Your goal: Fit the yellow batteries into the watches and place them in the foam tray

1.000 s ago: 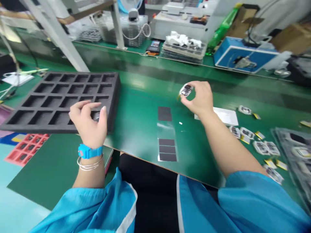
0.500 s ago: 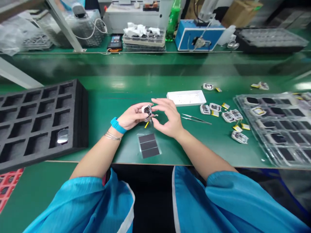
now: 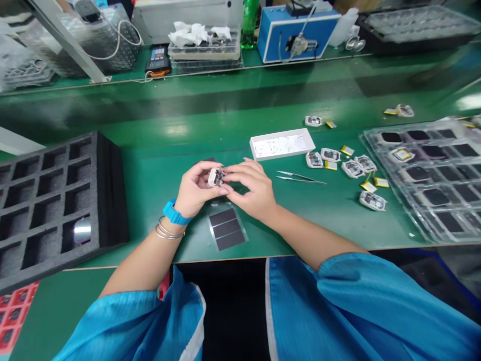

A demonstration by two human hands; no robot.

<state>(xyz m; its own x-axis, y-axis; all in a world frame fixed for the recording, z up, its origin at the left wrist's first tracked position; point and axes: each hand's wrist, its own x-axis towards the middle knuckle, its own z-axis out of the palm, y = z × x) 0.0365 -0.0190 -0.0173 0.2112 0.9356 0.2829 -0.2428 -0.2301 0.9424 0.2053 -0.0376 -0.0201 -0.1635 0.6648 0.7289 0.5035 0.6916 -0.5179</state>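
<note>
Both hands meet over the green bench at its near middle. My left hand (image 3: 195, 188) is curled round a small white electronic part (image 3: 216, 176) with a dark inside. My right hand (image 3: 250, 189) pinches the same part from the right with thumb and fingertips. Just below the hands lies a clear strip with three dark adhesive pads (image 3: 226, 228). A pair of tweezers (image 3: 300, 177) rests on the bench to the right of my right hand.
A black foam tray (image 3: 56, 200) with square pockets sits at the left, one shiny piece (image 3: 81, 231) in a near pocket. A white shallow tray (image 3: 281, 144), several loose small parts (image 3: 353, 168) and a clear blister tray (image 3: 428, 175) lie to the right. Equipment lines the far bench.
My left hand left the foam tray and joined my right hand at the middle of the bench; both now hold the small part lower and closer together. The view swung right.
</note>
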